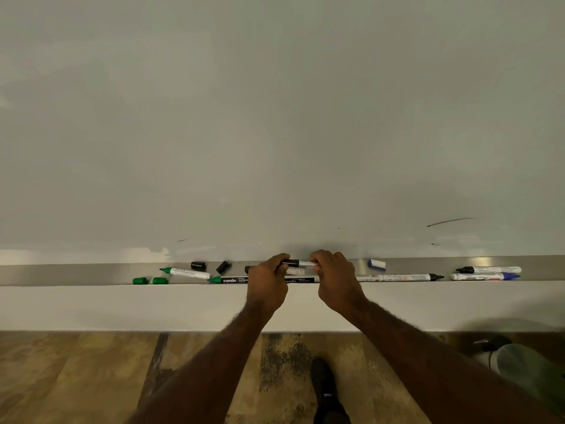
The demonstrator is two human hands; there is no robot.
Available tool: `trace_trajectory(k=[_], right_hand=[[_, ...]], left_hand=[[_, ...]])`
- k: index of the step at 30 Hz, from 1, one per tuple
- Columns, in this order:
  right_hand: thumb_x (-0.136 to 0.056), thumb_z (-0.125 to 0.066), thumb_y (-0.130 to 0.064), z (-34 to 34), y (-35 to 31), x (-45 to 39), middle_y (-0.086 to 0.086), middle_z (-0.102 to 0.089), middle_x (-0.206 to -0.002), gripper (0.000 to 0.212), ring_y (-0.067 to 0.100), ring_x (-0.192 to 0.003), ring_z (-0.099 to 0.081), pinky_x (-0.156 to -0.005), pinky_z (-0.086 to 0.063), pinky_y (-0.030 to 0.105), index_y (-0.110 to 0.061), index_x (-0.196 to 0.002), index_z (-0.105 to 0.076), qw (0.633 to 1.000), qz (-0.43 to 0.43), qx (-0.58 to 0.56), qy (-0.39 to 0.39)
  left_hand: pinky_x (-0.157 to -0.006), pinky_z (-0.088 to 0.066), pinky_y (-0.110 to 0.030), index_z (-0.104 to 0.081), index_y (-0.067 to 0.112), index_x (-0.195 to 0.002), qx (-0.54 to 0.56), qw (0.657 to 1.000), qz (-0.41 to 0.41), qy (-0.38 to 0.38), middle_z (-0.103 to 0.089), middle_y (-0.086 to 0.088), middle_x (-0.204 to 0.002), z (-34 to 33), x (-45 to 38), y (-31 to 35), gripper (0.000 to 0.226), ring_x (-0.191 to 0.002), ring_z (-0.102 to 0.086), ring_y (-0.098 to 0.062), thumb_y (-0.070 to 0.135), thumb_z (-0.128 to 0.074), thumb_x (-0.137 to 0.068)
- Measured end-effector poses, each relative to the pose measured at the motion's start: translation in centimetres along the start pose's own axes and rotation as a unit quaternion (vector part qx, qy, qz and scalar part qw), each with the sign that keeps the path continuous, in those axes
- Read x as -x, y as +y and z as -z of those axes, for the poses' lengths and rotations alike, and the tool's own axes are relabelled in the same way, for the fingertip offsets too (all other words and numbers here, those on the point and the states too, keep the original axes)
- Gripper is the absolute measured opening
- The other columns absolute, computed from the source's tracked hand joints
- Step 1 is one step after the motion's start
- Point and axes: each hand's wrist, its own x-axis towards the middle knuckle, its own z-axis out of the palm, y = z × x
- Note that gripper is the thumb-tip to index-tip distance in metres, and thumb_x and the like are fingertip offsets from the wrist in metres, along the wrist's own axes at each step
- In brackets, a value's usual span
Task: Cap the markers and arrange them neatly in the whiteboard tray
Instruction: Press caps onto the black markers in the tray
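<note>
- Hands first: left hand (269, 276) and right hand (333, 270) both grip one black marker (298, 263) over the metal tray (91, 275), apparently pushing its cap on.
- Lots left, I'd say: green caps (149, 281), black caps (211, 266) and uncapped markers lie scattered.
- Behind, smooth matte whiteboard (275, 117).

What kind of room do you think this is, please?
Probably an office or classroom: a wall whiteboard, its tray strewn with markers, and wood-look flooring.

2 green caps (150, 281), silver tray (91, 273), white whiteboard (275, 117).
</note>
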Motion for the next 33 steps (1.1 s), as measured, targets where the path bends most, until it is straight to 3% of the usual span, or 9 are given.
trace_trajectory(k=[5, 8, 11, 13, 16, 20, 25, 29, 33], right_hand=[[-0.094, -0.048, -0.017, 0.3, 0.3, -0.4, 0.003, -0.065, -0.098, 0.014, 0.021, -0.083, -0.055, -0.071, -0.049, 0.040, -0.020, -0.107, -0.053, 0.998, 0.015, -0.025, -0.051], [-0.099, -0.037, -0.034, 1.4, 0.3, -0.7, -0.001, -0.065, -0.088, 0.021, 0.018, -0.073, -0.058, -0.064, -0.051, 0.039, -0.024, -0.106, -0.054, 0.992, 0.036, -0.046, -0.113], [-0.098, -0.035, -0.040, 2.3, -0.1, -1.9, -0.006, -0.062, -0.081, 0.027, 0.016, -0.070, -0.057, -0.065, -0.051, 0.036, -0.027, -0.102, -0.059, 0.990, 0.039, -0.023, -0.132], [-0.097, -0.035, -0.044, 2.3, -0.4, -2.4, -0.004, -0.065, -0.084, 0.031, 0.017, -0.073, -0.058, -0.067, -0.052, 0.037, -0.027, -0.098, -0.061, 0.987, 0.044, -0.010, -0.157], [-0.098, -0.039, -0.037, 1.9, -0.8, -2.2, -0.004, -0.065, -0.085, 0.025, 0.019, -0.075, -0.056, -0.067, -0.049, 0.035, -0.028, -0.094, -0.061, 0.981, 0.057, 0.043, -0.179], [-0.097, -0.043, -0.033, 1.5, -1.2, -1.9, -0.003, -0.070, -0.089, 0.022, 0.020, -0.076, -0.058, -0.068, -0.049, 0.033, -0.029, -0.098, -0.064, 0.986, 0.059, 0.072, -0.142], [-0.098, -0.038, -0.039, 1.3, -1.1, -2.0, -0.002, -0.068, -0.089, 0.027, 0.019, -0.076, -0.058, -0.069, -0.050, 0.035, -0.028, -0.096, -0.062, 0.990, 0.043, 0.052, -0.120], [-0.097, -0.043, -0.033, 1.1, -1.9, -2.7, 0.003, -0.066, -0.093, 0.024, 0.019, -0.082, -0.056, -0.074, -0.050, 0.040, -0.020, -0.101, -0.063, 0.996, 0.041, -0.055, -0.064], [-0.095, -0.048, -0.022, -0.6, -2.1, -2.9, 0.005, -0.062, -0.106, 0.015, 0.024, -0.097, -0.052, -0.080, -0.047, 0.040, -0.016, -0.107, -0.055, 0.999, 0.034, -0.003, -0.032]], left_hand=[[-0.073, -0.048, -0.016, -0.066, 0.013, -0.113, 0.007, 1.000, -0.004, -0.014, -0.073, -0.009, -0.098, 1.5, -0.4, -0.2, 0.024, -0.076, -0.064, -0.015, 0.015, -0.054, -0.093], [-0.058, -0.050, -0.011, -0.070, 0.013, -0.103, 0.093, 0.991, 0.025, -0.090, -0.073, -0.005, -0.082, 4.1, -1.8, -0.4, 0.017, -0.061, -0.063, -0.005, 0.017, -0.060, -0.090], [-0.055, -0.048, -0.016, -0.071, 0.007, -0.099, 0.225, 0.955, 0.084, -0.173, -0.070, -0.009, -0.076, 5.4, -2.3, -1.5, 0.018, -0.060, -0.059, -0.008, 0.016, -0.058, -0.091], [-0.056, -0.046, -0.019, -0.071, 0.005, -0.100, 0.254, 0.942, 0.097, -0.198, -0.068, -0.007, -0.070, 5.3, -1.8, -2.3, 0.020, -0.061, -0.056, -0.009, 0.017, -0.055, -0.093], [-0.056, -0.045, -0.021, -0.071, 0.006, -0.094, 0.258, 0.942, 0.118, -0.177, -0.065, -0.007, -0.067, 4.1, -0.7, -3.2, 0.021, -0.061, -0.053, -0.012, 0.016, -0.053, -0.094], [-0.054, -0.041, -0.024, -0.071, 0.012, -0.082, 0.289, 0.939, 0.144, -0.120, -0.060, -0.005, -0.061, 2.6, 0.3, -3.4, 0.023, -0.058, -0.048, -0.014, 0.016, -0.052, -0.094], [-0.054, -0.043, -0.023, -0.073, 0.011, -0.088, 0.297, 0.939, 0.123, -0.121, -0.063, 0.002, -0.057, 3.2, -0.5, -2.5, 0.022, -0.056, -0.052, -0.010, 0.015, -0.052, -0.094], [-0.067, -0.054, -0.025, -0.072, 0.017, -0.095, 0.238, 0.958, 0.083, -0.139, -0.070, -0.005, -0.074, 5.2, -3.5, -2.4, 0.016, -0.067, -0.063, -0.011, 0.015, -0.056, -0.092], [-0.077, -0.055, -0.033, -0.072, 0.024, -0.092, 0.099, 0.990, 0.072, -0.063, -0.073, -0.004, -0.084, 5.0, -4.0, -3.8, 0.012, -0.078, -0.066, -0.020, 0.023, -0.060, -0.090]])
